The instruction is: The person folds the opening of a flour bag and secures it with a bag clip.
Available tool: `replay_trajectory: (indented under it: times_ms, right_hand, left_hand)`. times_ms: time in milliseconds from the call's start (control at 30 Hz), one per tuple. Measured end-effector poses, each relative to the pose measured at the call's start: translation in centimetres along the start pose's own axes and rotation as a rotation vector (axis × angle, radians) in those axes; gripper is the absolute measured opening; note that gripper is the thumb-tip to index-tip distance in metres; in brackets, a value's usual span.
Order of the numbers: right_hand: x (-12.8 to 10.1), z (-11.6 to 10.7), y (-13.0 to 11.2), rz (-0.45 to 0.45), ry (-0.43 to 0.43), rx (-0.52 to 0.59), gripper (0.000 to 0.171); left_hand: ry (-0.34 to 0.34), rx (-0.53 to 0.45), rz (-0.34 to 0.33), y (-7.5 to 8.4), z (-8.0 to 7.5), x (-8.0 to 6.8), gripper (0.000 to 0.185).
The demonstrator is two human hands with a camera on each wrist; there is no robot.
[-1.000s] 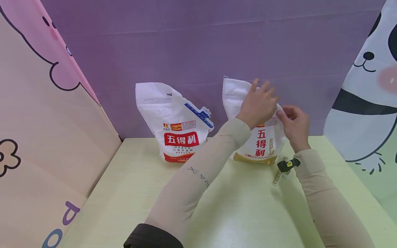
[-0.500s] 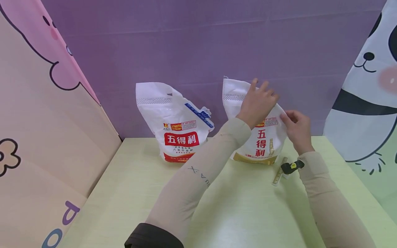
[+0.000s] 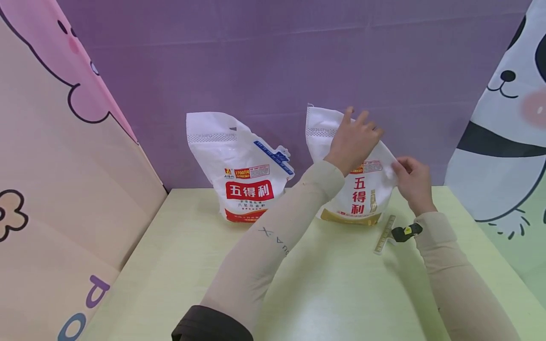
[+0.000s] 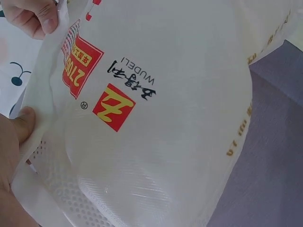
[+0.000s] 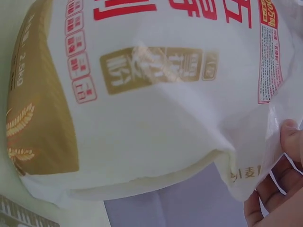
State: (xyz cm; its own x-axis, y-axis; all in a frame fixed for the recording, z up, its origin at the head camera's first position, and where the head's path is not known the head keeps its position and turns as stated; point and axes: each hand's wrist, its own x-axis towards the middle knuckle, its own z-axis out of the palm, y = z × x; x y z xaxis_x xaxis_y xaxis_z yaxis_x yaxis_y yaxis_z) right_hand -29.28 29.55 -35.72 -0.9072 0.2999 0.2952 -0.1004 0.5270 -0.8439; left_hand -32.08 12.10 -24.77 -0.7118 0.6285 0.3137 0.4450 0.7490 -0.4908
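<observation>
A white flour bag (image 3: 362,189) with red lettering and a gold base stands on the table at right of centre. My left hand (image 3: 355,142) grips its top edge, thumb on the near side in the left wrist view; its other fingers are mostly hidden there. At the bag's right edge, my right hand (image 3: 414,184) pinches the slanting white plastic between thumb and fingers. In the right wrist view, the right thumb (image 5: 291,139) presses the folded edge. Just right of the bag lies a clear and gold strip (image 3: 385,235), apparently a bag clip, partly behind the wrist strap.
Another white flour bag (image 3: 249,189), with a red label, stands to the left. A blue strip clip (image 3: 273,157) sits across its slanted top corner. A purple backdrop (image 3: 264,71) rises behind the table (image 3: 192,265), with cartoon-printed panels at both sides.
My right hand has slid right and down along the bag's slanting edge, drawing it straighter. My left hand has stayed almost in place on the top edge.
</observation>
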Motion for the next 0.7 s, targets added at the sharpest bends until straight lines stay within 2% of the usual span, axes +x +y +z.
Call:
replay_trajectory:
  times_ms: [233, 700]
  right_hand:
    - [0.1, 0.1, 0.5, 0.010, -0.006, -0.075, 0.033]
    - [-0.1, -0.2, 2.5, 0.009, -0.003, -0.134, 0.036]
  left_hand:
    - [-0.008, -0.013, -0.009, -0.2, 0.1, 0.0, 0.047]
    - [-0.009, -0.030, -0.018, -0.2, 0.0, -0.1, 0.045]
